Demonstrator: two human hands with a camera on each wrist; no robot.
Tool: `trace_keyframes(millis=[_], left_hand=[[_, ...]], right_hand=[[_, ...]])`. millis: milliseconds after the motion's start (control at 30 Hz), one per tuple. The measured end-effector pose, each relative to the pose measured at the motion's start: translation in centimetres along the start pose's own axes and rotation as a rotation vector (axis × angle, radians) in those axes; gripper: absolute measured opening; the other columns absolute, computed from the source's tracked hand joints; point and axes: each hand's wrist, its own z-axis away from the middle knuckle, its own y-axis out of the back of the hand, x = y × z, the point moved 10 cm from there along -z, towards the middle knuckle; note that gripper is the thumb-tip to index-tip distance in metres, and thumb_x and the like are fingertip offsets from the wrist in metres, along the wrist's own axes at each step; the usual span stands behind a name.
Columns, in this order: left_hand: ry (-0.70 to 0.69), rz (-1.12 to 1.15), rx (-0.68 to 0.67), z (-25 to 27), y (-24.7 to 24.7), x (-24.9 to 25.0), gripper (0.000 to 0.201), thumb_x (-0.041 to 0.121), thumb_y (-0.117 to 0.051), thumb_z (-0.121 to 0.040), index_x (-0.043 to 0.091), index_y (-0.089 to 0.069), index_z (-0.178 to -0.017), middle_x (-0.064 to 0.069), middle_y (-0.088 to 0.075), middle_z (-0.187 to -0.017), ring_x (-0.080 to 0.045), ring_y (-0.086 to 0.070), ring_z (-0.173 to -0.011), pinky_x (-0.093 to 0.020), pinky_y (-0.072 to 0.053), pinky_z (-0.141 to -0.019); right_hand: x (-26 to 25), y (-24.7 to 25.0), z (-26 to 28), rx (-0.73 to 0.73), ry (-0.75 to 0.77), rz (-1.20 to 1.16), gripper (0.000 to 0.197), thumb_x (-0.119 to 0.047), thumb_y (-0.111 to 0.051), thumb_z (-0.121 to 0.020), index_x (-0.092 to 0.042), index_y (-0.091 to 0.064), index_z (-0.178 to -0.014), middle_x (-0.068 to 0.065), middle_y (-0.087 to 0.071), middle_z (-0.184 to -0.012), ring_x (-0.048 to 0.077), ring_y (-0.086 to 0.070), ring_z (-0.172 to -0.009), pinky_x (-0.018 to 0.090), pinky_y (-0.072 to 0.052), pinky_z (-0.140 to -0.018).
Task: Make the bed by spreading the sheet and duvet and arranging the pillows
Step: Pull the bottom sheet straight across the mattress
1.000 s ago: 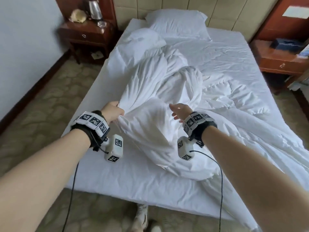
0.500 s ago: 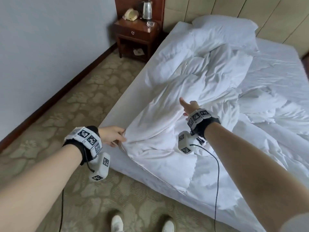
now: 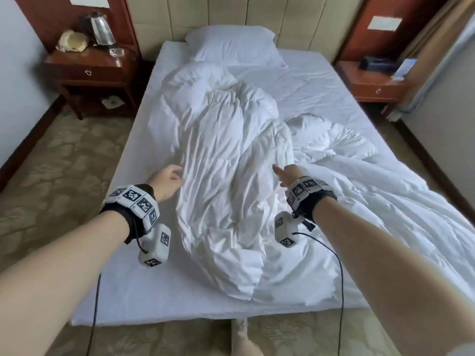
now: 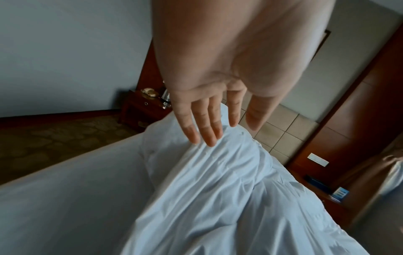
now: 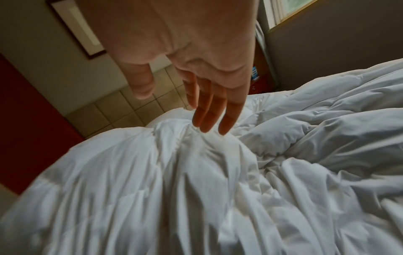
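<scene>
A white duvet (image 3: 231, 155) lies bunched in a long rumpled heap down the middle of the bed, over the white sheet (image 3: 144, 283). One white pillow (image 3: 231, 46) sits at the headboard. My left hand (image 3: 167, 182) hovers at the heap's left side, fingers straight, fingertips (image 4: 202, 138) just over the duvet (image 4: 218, 198). My right hand (image 3: 286, 173) reaches over the heap's right side, fingers straight above the duvet (image 5: 174, 181). Neither hand holds anything.
A wooden nightstand (image 3: 90, 70) with a kettle (image 3: 101, 28) stands at the bed's left, another nightstand (image 3: 372, 83) at its right. Patterned carpet (image 3: 51, 176) surrounds the bed. My feet (image 3: 244, 340) are at the bed's foot edge.
My left hand has let go of the duvet edge it gripped and now lies open. The view has swung back to face the bed from its foot.
</scene>
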Motion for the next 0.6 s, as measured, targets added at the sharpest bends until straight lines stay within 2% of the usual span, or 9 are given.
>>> trace_keyframes(millis=[33, 67, 133, 167, 233, 300, 433, 533, 600], left_hand=[[-0.004, -0.008, -0.01, -1.7, -0.7, 0.9, 0.042, 0.021, -0.053, -0.093, 0.014, -0.046, -0.134, -0.011, -0.057, -0.128, -0.028, -0.055, -0.112, -0.03, -0.04, -0.088], [-0.003, -0.011, -0.018, -3.2, -1.4, 1.5, 0.043, 0.02, -0.053, -0.093, 0.014, -0.046, -0.134, -0.011, -0.055, -0.129, -0.027, -0.054, -0.111, -0.029, -0.039, -0.086], [-0.002, -0.042, 0.003, -6.7, -2.5, 2.6, 0.041, 0.017, -0.053, -0.092, 0.012, -0.048, -0.133, -0.013, -0.049, -0.134, -0.028, -0.051, -0.114, -0.028, -0.038, -0.088], [-0.005, -0.077, 0.034, -8.9, -2.8, 3.1, 0.041, 0.016, -0.054, -0.091, 0.011, -0.049, -0.131, -0.015, -0.045, -0.136, -0.03, -0.049, -0.118, -0.029, -0.038, -0.094], [0.006, -0.137, 0.091, -12.1, -3.2, 3.3, 0.041, 0.014, -0.055, -0.09, 0.009, -0.05, -0.13, -0.018, -0.038, -0.138, -0.032, -0.044, -0.124, -0.03, -0.032, -0.105], [0.038, -0.151, 0.116, -15.2, -3.8, 2.8, 0.041, 0.013, -0.056, -0.088, 0.008, -0.051, -0.129, -0.019, -0.035, -0.14, -0.031, -0.038, -0.129, -0.032, -0.027, -0.111], [0.118, -0.153, 0.1, -19.5, -5.9, 0.8, 0.044, 0.013, -0.057, -0.088, 0.009, -0.049, -0.131, -0.016, -0.033, -0.141, -0.029, -0.038, -0.129, -0.03, -0.025, -0.111], [0.156, -0.196, 0.04, -21.4, -7.1, -0.2, 0.047, 0.012, -0.058, -0.087, 0.01, -0.047, -0.133, -0.014, -0.032, -0.144, -0.031, -0.04, -0.129, -0.034, -0.027, -0.111], [0.171, -0.205, 0.055, -22.8, -6.9, -0.7, 0.042, 0.013, -0.057, -0.087, 0.01, -0.052, -0.129, -0.013, -0.037, -0.141, -0.031, -0.046, -0.122, -0.033, -0.032, -0.106]], right_hand=[[0.4, 0.9, -1.6, 0.017, -0.019, 0.013, 0.066, -0.049, -0.045, -0.092, 0.002, -0.042, -0.135, 0.018, -0.055, -0.13, 0.022, -0.053, -0.099, 0.026, -0.041, -0.065], [0.8, 1.5, -3.3, 0.032, -0.03, 0.005, 0.066, -0.048, -0.046, -0.093, 0.0, -0.039, -0.138, 0.018, -0.052, -0.134, 0.023, -0.052, -0.104, 0.029, -0.043, -0.071], [1.5, 2.4, -6.9, 0.052, -0.059, -0.031, 0.068, -0.047, -0.048, -0.092, -0.005, -0.032, -0.143, 0.014, -0.045, -0.142, 0.028, -0.047, -0.125, 0.037, -0.04, -0.1], [1.9, 2.7, -9.1, 0.061, -0.082, -0.042, 0.07, -0.049, -0.05, -0.09, -0.008, -0.031, -0.144, 0.013, -0.043, -0.143, 0.029, -0.044, -0.13, 0.039, -0.036, -0.107], [2.7, 2.6, -12.3, 0.065, -0.121, -0.038, 0.075, -0.055, -0.052, -0.085, -0.012, -0.031, -0.143, 0.012, -0.045, -0.142, 0.03, -0.044, -0.13, 0.043, -0.034, -0.109], [3.4, 2.3, -15.9, 0.082, -0.159, -0.044, 0.079, -0.057, -0.054, -0.083, -0.013, -0.029, -0.144, 0.012, -0.044, -0.142, 0.03, -0.043, -0.13, 0.044, -0.034, -0.109], [3.8, 1.1, -21.6, 0.082, -0.223, -0.082, 0.087, -0.057, -0.058, -0.081, -0.014, -0.022, -0.147, 0.013, -0.034, -0.147, 0.031, -0.038, -0.134, 0.044, -0.034, -0.109], [3.7, 0.3, -24.3, 0.052, -0.242, -0.164, 0.097, -0.055, -0.06, -0.081, -0.014, -0.007, -0.15, 0.015, -0.023, -0.153, 0.031, -0.03, -0.139, 0.044, -0.029, -0.111], [3.4, -0.3, -25.9, 0.009, -0.265, -0.273, 0.101, -0.05, -0.063, -0.082, -0.014, 0.002, -0.151, 0.012, -0.017, -0.156, 0.03, -0.027, -0.141, 0.042, -0.028, -0.111]])
